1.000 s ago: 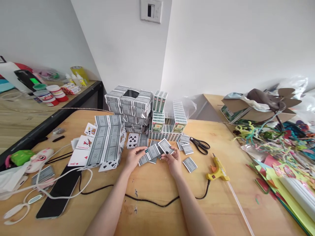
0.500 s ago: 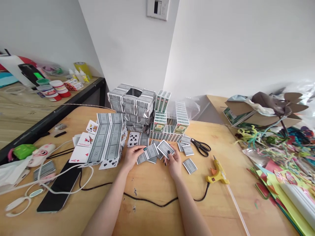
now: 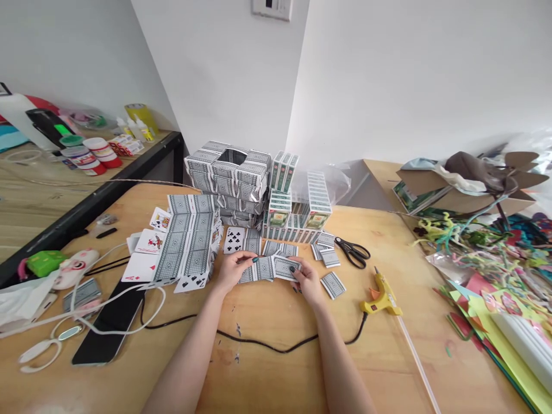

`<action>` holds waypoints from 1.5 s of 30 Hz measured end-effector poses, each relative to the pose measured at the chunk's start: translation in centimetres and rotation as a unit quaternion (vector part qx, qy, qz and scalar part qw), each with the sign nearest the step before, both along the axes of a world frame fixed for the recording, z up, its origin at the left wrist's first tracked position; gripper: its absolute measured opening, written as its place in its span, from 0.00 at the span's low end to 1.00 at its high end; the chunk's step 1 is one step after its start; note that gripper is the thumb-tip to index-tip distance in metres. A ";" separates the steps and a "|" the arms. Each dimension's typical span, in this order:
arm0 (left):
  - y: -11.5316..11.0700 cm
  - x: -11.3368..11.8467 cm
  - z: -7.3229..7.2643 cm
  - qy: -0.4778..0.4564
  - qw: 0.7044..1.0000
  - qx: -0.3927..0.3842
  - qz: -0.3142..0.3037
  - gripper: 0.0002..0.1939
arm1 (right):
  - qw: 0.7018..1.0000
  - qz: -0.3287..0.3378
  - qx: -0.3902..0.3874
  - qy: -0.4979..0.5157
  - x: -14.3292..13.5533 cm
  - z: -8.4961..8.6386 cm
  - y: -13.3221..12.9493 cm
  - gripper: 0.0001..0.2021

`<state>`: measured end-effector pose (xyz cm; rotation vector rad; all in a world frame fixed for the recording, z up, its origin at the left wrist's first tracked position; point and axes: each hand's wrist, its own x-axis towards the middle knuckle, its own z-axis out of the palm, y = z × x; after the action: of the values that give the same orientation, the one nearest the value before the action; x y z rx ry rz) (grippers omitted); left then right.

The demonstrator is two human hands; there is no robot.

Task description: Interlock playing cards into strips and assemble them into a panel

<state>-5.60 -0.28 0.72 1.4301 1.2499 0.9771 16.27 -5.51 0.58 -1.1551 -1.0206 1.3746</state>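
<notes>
My left hand (image 3: 235,269) pinches a grey-backed playing card (image 3: 263,268) between thumb and fingers, its patterned back facing up. Another playing card (image 3: 285,268) is gripped in my right hand (image 3: 307,279), its left end meeting or nearly meeting the first card. Behind them lie more face-down cards (image 3: 276,248) on the table. A seven of clubs (image 3: 233,240) rests face up just beyond my left hand. To the left stands a folded panel of joined cards (image 3: 185,238). A box-like structure built of cards (image 3: 230,172) is at the back.
Green-and-white card boxes (image 3: 297,221) are stacked behind my hands. Black scissors (image 3: 352,253) and a yellow glue gun (image 3: 382,296) lie to the right, its black cord (image 3: 276,348) crossing before me. A phone (image 3: 107,328) and white cable (image 3: 160,310) occupy the left side.
The card in my right hand has turned from a tilt to nearly level and come in line with the left card. The left card has also levelled out. The view has shifted slightly.
</notes>
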 end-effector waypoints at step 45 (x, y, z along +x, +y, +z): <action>0.6 1.3 1.2 0.097 0.991 -0.042 -0.080 0.14 | 0.992 0.025 -0.004 -0.124 -0.2 0.3 -0.4 0.14</action>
<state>-4.26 0.36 1.90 1.5604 1.2780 0.6821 16.09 -5.94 0.85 -1.3388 -1.2278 1.2958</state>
